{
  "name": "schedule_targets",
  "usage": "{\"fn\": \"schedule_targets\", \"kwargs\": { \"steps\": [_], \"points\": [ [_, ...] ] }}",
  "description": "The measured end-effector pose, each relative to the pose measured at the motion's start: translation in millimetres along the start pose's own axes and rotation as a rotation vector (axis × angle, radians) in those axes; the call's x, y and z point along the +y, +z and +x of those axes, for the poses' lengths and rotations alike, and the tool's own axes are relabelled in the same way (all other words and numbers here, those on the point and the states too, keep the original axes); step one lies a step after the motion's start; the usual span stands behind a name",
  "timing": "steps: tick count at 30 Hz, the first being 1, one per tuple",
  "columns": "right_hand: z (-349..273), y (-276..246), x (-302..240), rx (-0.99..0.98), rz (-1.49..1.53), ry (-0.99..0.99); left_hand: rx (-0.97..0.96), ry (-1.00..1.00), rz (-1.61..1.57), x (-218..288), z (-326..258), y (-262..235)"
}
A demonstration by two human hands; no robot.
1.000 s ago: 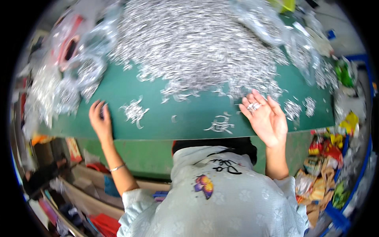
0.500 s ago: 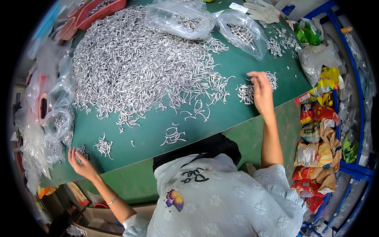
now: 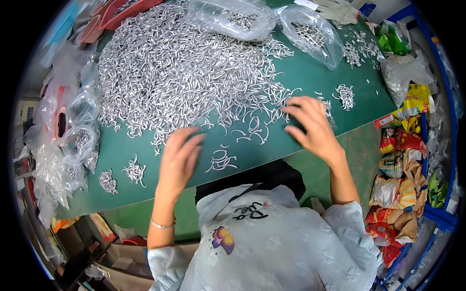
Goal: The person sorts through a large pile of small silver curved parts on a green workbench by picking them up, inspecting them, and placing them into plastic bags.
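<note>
A big heap of small silver metal hooks (image 3: 179,68) covers the far part of the green table (image 3: 310,82). My left hand (image 3: 177,157) hovers flat over the near edge of the heap, fingers apart and blurred, holding nothing. A small loose bunch of hooks (image 3: 221,160) lies just right of it. My right hand (image 3: 310,123) is spread palm down over scattered hooks at the heap's right edge; nothing shows in its grip. Two more little bunches (image 3: 133,170) lie to the left near the table's front edge.
Clear plastic bags with hooks (image 3: 310,34) lie at the far right, more bags (image 3: 73,145) along the left edge. Red trays (image 3: 116,14) sit at the far left. Colourful packets (image 3: 403,160) are stacked in a blue rack on the right.
My left hand has come in from the far left front edge to the middle, by the heap. My right hand has moved left and nearer. The view has shifted.
</note>
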State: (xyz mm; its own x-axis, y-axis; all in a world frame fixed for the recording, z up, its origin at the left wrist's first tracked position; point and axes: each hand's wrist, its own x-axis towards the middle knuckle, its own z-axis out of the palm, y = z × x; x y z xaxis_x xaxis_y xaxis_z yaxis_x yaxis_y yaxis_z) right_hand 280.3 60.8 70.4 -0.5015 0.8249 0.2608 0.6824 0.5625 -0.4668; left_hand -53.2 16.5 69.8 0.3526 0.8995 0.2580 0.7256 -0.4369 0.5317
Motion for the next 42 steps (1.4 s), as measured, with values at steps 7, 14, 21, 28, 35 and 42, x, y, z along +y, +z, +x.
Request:
{"fn": "schedule_targets", "kwargs": {
  "steps": [7,14,21,28,35,42],
  "points": [
    [26.6,40.7,-18.4,-0.149,-0.057,-0.191,-0.104,0.031,0.009,9.3,27.7,20.6],
    [56.9,44.3,5.9,0.072,-0.17,-0.183,0.037,-0.106,-0.026,-1.0,-6.5,15.1],
    [31.0,49.7,-51.8,-0.015,0.013,-0.13,-0.052,-0.224,-0.154,33.2,-42.4,26.2],
    [25.4,53.8,-45.1,0.011,-0.13,-0.046,0.013,-0.244,-0.157,36.7,-42.3,36.6],
    [32.5,79.8,-81.6,-0.066,0.054,-0.169,0.049,-0.289,-0.226,39.1,-39.5,37.7],
    [32.4,65.6,-81.3,0.041,0.302,-0.005,0.162,-0.458,-0.548,44.6,-40.0,29.9]
  ]
}}
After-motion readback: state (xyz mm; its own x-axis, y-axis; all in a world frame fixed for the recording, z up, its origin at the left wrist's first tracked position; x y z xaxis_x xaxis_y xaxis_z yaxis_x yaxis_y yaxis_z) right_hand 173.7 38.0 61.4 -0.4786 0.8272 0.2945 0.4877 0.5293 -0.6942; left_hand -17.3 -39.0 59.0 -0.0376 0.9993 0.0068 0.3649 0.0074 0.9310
